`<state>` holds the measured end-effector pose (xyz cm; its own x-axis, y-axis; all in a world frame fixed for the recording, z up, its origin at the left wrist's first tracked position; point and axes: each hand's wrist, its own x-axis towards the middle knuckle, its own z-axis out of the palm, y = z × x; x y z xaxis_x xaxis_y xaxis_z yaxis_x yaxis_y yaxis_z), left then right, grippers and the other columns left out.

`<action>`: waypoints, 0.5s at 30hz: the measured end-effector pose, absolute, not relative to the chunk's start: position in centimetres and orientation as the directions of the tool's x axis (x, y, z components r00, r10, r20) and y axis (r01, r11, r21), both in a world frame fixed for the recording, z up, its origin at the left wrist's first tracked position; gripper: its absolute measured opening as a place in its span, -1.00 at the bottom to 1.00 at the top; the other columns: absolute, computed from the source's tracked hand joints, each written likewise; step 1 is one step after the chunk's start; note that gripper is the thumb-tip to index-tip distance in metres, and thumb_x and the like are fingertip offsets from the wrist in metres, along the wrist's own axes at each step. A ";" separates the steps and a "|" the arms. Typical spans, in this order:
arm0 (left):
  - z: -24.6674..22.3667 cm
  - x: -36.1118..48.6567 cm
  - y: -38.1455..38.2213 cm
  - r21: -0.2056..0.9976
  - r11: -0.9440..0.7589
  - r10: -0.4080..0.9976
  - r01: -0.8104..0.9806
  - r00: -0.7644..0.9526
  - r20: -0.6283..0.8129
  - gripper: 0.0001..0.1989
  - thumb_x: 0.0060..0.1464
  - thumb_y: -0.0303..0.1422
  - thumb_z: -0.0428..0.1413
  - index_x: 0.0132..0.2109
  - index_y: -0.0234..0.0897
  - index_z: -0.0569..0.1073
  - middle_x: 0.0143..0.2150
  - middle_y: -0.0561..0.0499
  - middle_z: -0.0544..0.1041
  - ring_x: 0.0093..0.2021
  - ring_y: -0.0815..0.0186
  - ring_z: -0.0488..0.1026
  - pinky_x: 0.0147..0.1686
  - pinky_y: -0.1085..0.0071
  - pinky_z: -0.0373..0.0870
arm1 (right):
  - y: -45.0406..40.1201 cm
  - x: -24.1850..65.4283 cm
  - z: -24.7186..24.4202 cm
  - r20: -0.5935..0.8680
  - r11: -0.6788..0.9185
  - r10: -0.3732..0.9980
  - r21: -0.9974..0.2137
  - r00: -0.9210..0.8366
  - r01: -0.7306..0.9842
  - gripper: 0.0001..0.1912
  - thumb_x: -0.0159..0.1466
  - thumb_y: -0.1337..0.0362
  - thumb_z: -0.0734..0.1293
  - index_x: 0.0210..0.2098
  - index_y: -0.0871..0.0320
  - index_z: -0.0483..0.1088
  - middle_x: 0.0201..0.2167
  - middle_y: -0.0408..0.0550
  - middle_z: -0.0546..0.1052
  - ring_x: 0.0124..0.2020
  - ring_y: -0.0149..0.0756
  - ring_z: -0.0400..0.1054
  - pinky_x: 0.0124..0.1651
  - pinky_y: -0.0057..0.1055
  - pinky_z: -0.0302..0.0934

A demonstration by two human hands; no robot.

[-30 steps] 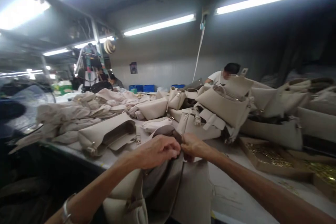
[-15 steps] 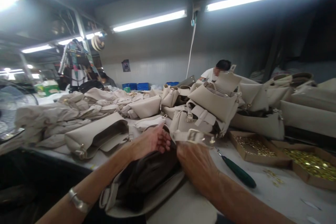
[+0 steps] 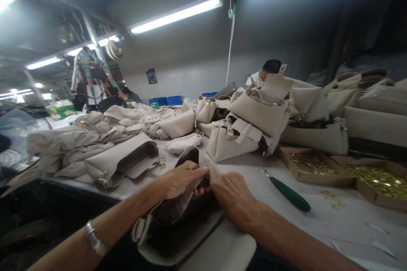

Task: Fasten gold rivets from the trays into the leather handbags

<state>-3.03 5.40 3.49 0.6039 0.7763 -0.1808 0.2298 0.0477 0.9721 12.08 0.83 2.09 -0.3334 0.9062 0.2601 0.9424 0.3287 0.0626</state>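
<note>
A beige handbag (image 3: 229, 243) lies tilted in front of me, its dark inside facing up and its flap hanging toward me. My left hand (image 3: 187, 178) is closed on the bag's far edge, thumb on top and fingertips curled inside the opening. Just beside it, my right hand (image 3: 232, 192) grips the same edge from the right. A strap with a buckle (image 3: 182, 205) crosses the opening below my left hand. The exact spot between the two hands is partly hidden by the fingers.
A green-handled hook tool (image 3: 291, 194) lies right of my hands. Behind it are cardboard trays of small brass fittings (image 3: 308, 165) and gold fittings (image 3: 378, 180). Beige bags (image 3: 257, 112) are heaped across the table. One open bag (image 3: 117, 159) lies at left. A co-worker (image 3: 270, 70) sits behind the heap.
My left hand has moved from above the bag's edge to take hold of it. My right hand has lowered the buckled strap piece that it held up. The camera view has shifted slightly.
</note>
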 end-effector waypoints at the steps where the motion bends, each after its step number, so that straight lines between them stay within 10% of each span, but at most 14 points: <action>1: 3.4 -3.0 5.5 0.974 0.041 0.777 0.223 0.606 -0.171 -0.51 -0.16 0.07 0.16 -0.41 -0.33 0.39 -0.55 0.09 0.38 -0.57 0.45 0.30 -0.54 0.52 0.23 | 0.8 12.5 2.0 0.245 0.297 0.923 0.034 -0.297 0.954 -0.66 0.23 0.42 0.24 0.00 0.32 0.30 -0.41 0.12 0.53 -0.35 -0.11 0.46 -0.35 -0.35 0.27; 9: 3.2 -3.3 5.7 0.906 -0.148 0.814 0.397 0.569 -0.116 -0.58 -0.07 0.01 0.08 -0.43 -0.33 0.31 -0.53 0.08 0.35 -0.62 0.45 0.30 -0.59 0.51 0.15 | 0.6 14.6 0.4 0.300 0.385 0.902 -0.229 -0.311 0.894 -0.35 0.09 0.40 0.28 0.19 0.26 0.14 0.11 0.14 0.28 0.09 -0.07 0.22 0.05 -0.25 0.24; 15: 3.4 -2.8 5.5 0.864 -0.187 0.899 0.468 0.436 -0.042 -0.60 -0.05 -0.01 0.07 -0.41 -0.31 0.34 -0.57 0.13 0.30 -0.60 0.48 0.19 -0.60 0.56 0.06 | 0.9 14.0 -0.7 0.395 0.458 0.863 -0.347 -0.315 0.819 -0.32 0.09 0.39 0.28 0.20 0.26 0.10 0.14 0.13 0.18 0.10 -0.08 0.16 0.11 -0.21 0.21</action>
